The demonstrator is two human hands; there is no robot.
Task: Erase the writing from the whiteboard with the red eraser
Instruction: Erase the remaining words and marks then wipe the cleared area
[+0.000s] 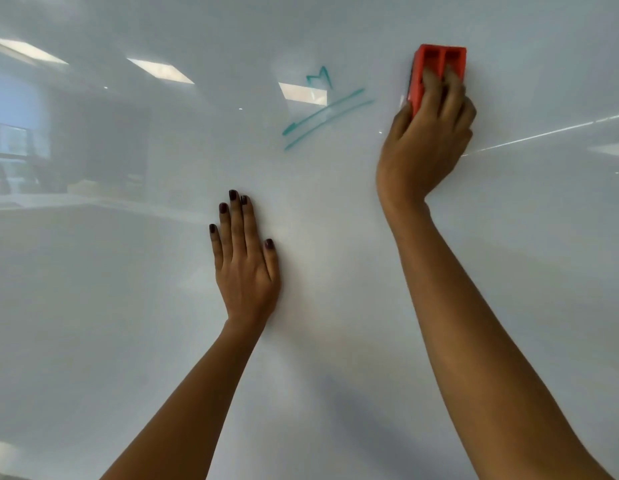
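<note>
A glossy whiteboard (336,341) fills the whole view. Green marker writing (323,110) remains at upper centre: a small zigzag mark above two slanted strokes. My right hand (427,136) presses the red eraser (436,69) flat against the board, to the right of the writing and apart from it; two fingers sit in the eraser's grooves. My left hand (244,261) lies flat on the board below the writing, fingers straight and close together, holding nothing.
The board's shiny surface reflects ceiling lights (161,70) and a dim room at the left. A thin bright line (543,133) runs across the board at the right. No board edge or tray shows.
</note>
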